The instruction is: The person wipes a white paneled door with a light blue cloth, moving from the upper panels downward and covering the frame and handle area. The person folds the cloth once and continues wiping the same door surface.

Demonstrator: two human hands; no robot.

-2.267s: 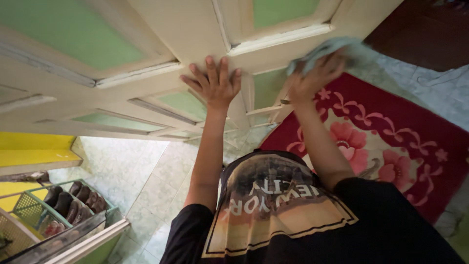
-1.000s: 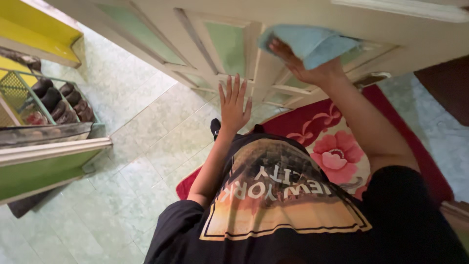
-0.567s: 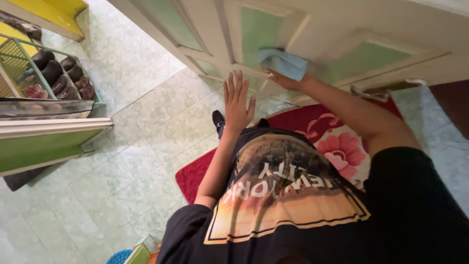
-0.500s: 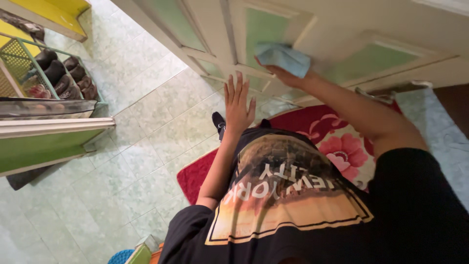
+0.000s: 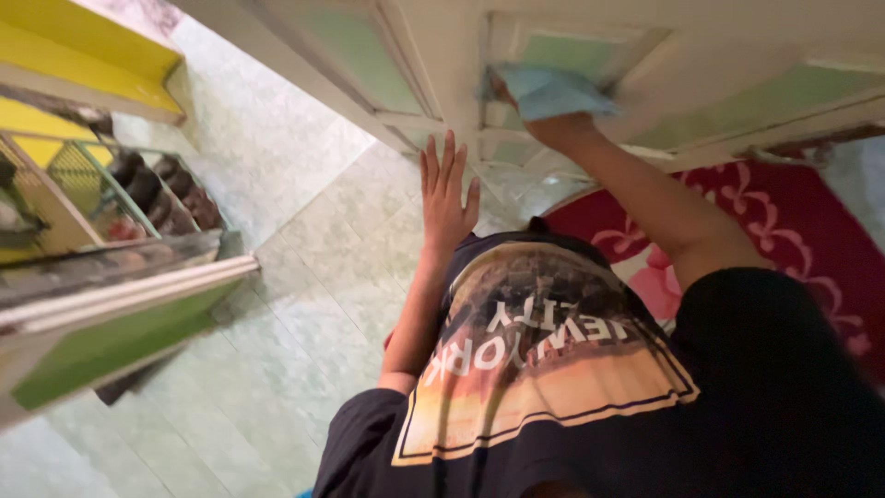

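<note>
Wiping a cream panelled door with a blue cloth

Nearest, the person's black printed T-shirt (image 5: 553,369) fills the lower view above the pale green floor tiles (image 5: 304,277) and red floral rug (image 5: 793,231). The left hand (image 5: 447,198) is open, fingers spread, palm flat against the door's lower frame, holding nothing. Farther up, the right hand (image 5: 544,115) is closed on the blue cloth (image 5: 553,89), pressing it to the cream door (image 5: 452,55) at a green glass pane's (image 5: 576,51) lower edge. A shoe rack (image 5: 147,194) stands well off to the left.
</note>
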